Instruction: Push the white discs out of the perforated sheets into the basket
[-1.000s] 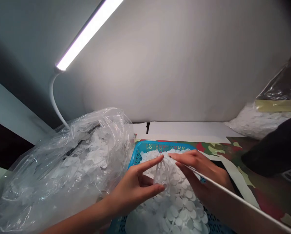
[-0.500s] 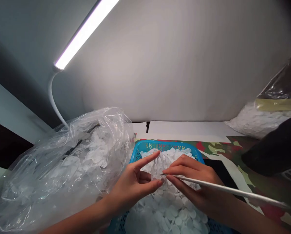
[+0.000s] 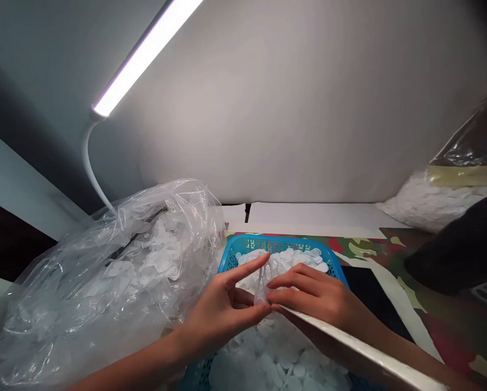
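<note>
My left hand (image 3: 223, 307) reaches over a blue plastic basket (image 3: 276, 238), its thumb and forefinger spanning a translucent white plastic piece (image 3: 262, 279) with thin loops. My right hand (image 3: 325, 298) is closed around a long thin white stick (image 3: 363, 347), whose tip lies close to the left thumb, hidden by the fingers. The right fingertips meet the near side of the plastic piece. Beneath both hands, many small white plastic discs (image 3: 286, 358) fill the basket.
A large clear bag (image 3: 186, 198) of white plastic pieces lies left of the basket. Behind it rises a lit lamp (image 3: 145, 60) on a bent neck. To the right are a dark cylindrical object (image 3: 451, 255), a bag of white pieces (image 3: 418, 203) and a camouflage-patterned mat (image 3: 443, 326).
The stick has swung, its rear end dropping toward the bottom right of the view. My right fingers have closed in on the plastic piece, while my left hand stays nearly still.
</note>
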`<state>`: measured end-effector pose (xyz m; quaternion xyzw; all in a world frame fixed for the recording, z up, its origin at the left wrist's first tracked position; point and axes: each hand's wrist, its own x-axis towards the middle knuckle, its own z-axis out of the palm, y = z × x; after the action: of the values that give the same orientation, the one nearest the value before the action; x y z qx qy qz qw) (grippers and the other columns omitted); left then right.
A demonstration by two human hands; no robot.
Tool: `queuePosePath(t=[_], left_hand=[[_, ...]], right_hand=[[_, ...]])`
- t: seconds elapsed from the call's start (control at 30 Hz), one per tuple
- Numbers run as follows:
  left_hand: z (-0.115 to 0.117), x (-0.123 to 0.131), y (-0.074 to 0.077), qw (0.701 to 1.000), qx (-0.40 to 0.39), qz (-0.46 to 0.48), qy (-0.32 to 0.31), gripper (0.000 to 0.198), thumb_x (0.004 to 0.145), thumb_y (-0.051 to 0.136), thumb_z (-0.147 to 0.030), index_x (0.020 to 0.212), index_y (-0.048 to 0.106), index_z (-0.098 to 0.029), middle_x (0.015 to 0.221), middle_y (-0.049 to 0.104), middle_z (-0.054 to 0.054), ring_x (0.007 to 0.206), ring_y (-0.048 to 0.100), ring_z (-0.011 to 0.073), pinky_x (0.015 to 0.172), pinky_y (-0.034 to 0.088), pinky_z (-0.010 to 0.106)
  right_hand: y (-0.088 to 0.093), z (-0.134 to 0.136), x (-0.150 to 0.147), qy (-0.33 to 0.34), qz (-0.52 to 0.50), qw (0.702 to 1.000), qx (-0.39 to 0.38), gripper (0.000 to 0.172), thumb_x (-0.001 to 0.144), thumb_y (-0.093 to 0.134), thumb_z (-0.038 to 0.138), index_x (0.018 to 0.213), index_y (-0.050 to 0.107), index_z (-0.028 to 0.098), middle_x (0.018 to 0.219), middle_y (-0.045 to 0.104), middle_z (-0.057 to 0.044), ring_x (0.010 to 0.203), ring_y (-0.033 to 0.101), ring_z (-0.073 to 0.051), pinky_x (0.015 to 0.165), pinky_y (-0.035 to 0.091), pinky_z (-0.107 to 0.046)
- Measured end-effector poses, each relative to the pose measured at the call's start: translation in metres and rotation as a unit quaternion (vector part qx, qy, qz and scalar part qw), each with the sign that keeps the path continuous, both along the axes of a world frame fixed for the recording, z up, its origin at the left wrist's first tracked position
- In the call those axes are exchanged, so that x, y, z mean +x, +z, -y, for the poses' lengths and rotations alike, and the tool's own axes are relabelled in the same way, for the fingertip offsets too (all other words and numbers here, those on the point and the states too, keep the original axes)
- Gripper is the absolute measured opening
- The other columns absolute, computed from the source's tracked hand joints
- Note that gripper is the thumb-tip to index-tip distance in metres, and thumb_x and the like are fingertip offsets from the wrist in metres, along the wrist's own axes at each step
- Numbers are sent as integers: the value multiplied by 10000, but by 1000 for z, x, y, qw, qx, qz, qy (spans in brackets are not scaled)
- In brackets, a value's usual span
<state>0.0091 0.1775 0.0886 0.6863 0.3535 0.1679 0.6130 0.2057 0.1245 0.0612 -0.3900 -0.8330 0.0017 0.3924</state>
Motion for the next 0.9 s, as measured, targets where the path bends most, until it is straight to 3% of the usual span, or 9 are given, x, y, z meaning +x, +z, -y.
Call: queuePosePath(t=[0.2, 0.37, 0.5, 0.67, 0.9], left_hand=[[2, 0, -3, 1000, 21, -7, -4, 677, 835, 644, -280, 1431, 325, -262, 523, 266, -110, 487, 222, 59, 439, 186, 193], [0, 1, -2, 1000, 22, -4, -6, 686, 834, 631, -235, 1438, 307, -257, 519, 254, -114, 482, 211, 60, 434, 175, 194], [-1, 0, -2, 1000, 21, -11, -7, 697, 832, 613, -199, 1446, 289, -253, 521, 257, -116, 483, 204, 61, 439, 175, 201], [-1, -2, -3, 1000, 15, -26, -7, 715, 833, 614, -216, 1455, 264, -254, 517, 282, -116, 486, 216, 64, 443, 183, 203], [-2, -1, -3, 999, 31, -2, 35, 758, 794, 661, -196, 1442, 284, -308, 712, 532, -44, 641, 455, 93, 626, 413, 235]], right_hand=[[-1, -1, 1, -12, 11, 999, 34, 173, 920, 498, 138, 906, 665, 184, 915, 708, -46, 781, 606, -151, 654, 504, -269], [-2, 1, 2, -13, -41, 998, 53, 213, 905, 498, 90, 1065, 622, 158, 911, 711, -49, 765, 596, -152, 681, 520, -284], [4, 4, 2, -68, -99, 992, 39, 240, 914, 469, 98, 1075, 622, 187, 876, 700, -43, 747, 610, -148, 696, 519, -288], [3, 3, 4, -125, -144, 981, 32, 228, 920, 474, 125, 1076, 619, 207, 976, 691, -54, 905, 636, -174, 807, 499, -310], [3, 5, 0, -71, -146, 987, -20, 140, 869, 564, 110, 949, 634, 201, 994, 648, -50, 939, 613, -170, 833, 488, -315]])
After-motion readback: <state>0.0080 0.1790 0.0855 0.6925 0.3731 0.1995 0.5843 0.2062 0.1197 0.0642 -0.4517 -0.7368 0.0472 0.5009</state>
